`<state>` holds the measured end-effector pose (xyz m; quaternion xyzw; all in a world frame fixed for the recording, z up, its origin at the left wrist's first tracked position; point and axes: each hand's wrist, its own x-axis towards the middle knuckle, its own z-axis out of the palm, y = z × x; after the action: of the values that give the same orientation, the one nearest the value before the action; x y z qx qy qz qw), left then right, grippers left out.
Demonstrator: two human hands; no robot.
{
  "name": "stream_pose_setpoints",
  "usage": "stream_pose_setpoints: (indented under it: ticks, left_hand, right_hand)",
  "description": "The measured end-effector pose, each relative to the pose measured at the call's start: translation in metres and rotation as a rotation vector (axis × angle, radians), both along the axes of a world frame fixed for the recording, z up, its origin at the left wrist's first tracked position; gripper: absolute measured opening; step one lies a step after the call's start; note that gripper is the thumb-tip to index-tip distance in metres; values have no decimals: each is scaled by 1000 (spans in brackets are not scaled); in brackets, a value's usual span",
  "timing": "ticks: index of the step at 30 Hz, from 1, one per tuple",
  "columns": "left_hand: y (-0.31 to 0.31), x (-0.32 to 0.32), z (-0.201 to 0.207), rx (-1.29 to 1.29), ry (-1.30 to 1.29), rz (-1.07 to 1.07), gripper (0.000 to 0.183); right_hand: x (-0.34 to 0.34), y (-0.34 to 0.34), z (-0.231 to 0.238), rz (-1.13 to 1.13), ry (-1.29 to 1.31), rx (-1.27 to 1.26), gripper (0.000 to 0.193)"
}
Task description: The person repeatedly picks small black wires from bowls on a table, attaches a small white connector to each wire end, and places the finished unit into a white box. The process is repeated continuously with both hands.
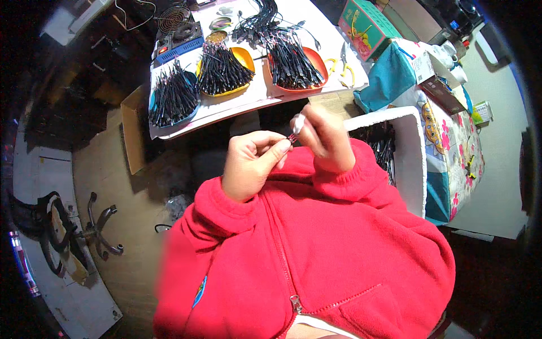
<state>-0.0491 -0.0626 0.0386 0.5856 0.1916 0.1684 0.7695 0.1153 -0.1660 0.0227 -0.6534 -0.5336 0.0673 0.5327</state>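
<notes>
Close in front of my chest, my two hands meet. My left hand [254,159] is closed, pinching some thin reddish wires [292,138] between thumb and forefinger; whatever the wires belong to is hidden in the hand. My right hand [326,137] is curled right beside the wire ends, slightly blurred, with something white [298,122] at a fingertip. What the right fingers grip cannot be made out. On the table ahead, bundles of black cables lie in a blue tray [190,117], a yellow tray [246,59] and a red-orange tray [320,63].
Loose black cables [262,25] lie farther back on the white table [220,107]. Yellow-handled scissors [345,70] rest at its right. A blue heating device [179,51] stands back left. A white foam box [415,164] with black cables is at my right, beside a flower-patterned cloth [457,152].
</notes>
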Motion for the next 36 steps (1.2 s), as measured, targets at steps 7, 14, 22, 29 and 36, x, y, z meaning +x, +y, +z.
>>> stream_pose_setpoints:
  ticks: [7,14,22,29,36]
  left_hand:
    - [1,-17,11,-139,-7,-88,13]
    - [1,-20,16,-154,-1,-212,13]
    - [0,-16,19,-194,46,-278,14]
    - [7,-14,26,-163,72,-361,13]
    - [1,-17,31,488,-45,-255,15]
  right_hand:
    - [29,-26,14,176,-82,-135,25]
    - [1,-35,47,369,-260,58,30]
    - [0,-35,45,417,-408,177,20]
    - [2,-34,52,445,-470,189,23]
    - [-10,-38,49,373,-480,125,19]
